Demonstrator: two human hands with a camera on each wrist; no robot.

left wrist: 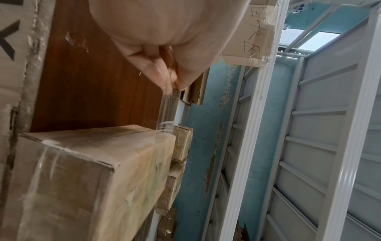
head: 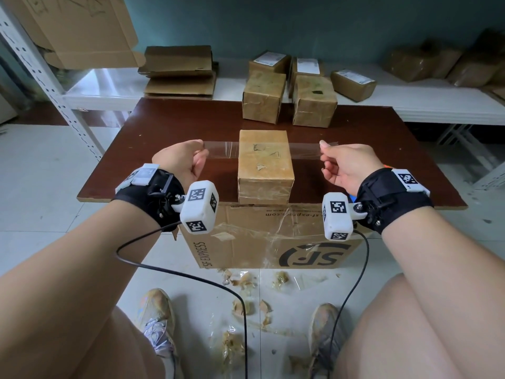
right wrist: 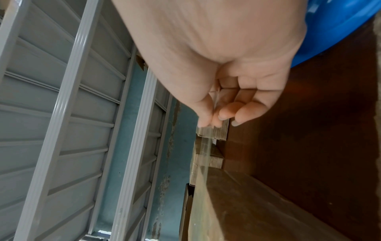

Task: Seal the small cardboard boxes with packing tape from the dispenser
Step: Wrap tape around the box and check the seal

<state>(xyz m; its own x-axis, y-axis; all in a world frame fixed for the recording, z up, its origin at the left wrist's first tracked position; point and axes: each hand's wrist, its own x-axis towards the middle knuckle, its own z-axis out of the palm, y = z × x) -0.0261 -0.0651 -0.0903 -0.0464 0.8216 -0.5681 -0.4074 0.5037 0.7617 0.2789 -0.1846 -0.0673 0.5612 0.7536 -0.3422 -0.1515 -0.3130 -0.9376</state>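
Note:
A small cardboard box point(head: 263, 160) stands in the middle of the dark brown table point(head: 164, 127). A strip of clear tape point(head: 221, 150) stretches level across the far part of its top and overhangs both sides. My left hand point(head: 200, 153) pinches the strip's left end and my right hand point(head: 323, 149) pinches its right end. The left wrist view shows the left hand point(left wrist: 172, 84) holding the tape point(left wrist: 168, 110) as it runs to the box point(left wrist: 92, 171). In the right wrist view the right hand point(right wrist: 208, 124) pinches the tape point(right wrist: 206, 146) above the box point(right wrist: 247, 203). A blue object point(right wrist: 340, 24) lies behind my right wrist.
Several taped boxes point(head: 262, 97) stand at the table's far edge and on the white shelf point(head: 109, 88), beside a stack of flattened cardboard point(head: 179, 72). A large SF Express carton point(head: 259, 242) sits under the table's near edge. Tape scraps point(head: 246, 305) litter the floor.

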